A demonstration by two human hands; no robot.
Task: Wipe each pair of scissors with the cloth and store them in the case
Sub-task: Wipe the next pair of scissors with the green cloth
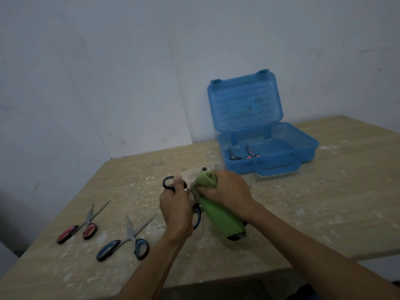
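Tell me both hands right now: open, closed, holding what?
Left hand: closed, holding the dark-handled scissors by the handles.
Right hand: closed, gripping the green cloth.

Worktop [324, 191]: light wood-grain top, sits at an angle in view, back edge against the wall [97, 72]. Surface is scuffed, with white dusty patches [138, 185] across most of it, heaviest around the middle and toward the back edge. Wall: plain pale grey-white, a seam [178, 83] runs down to the worktop's back edge, a few dark smudges [368, 50] upper right. Left of the worktop is dark shadow [15, 213], can't tell what's in it. Below the near edge it's also dark.
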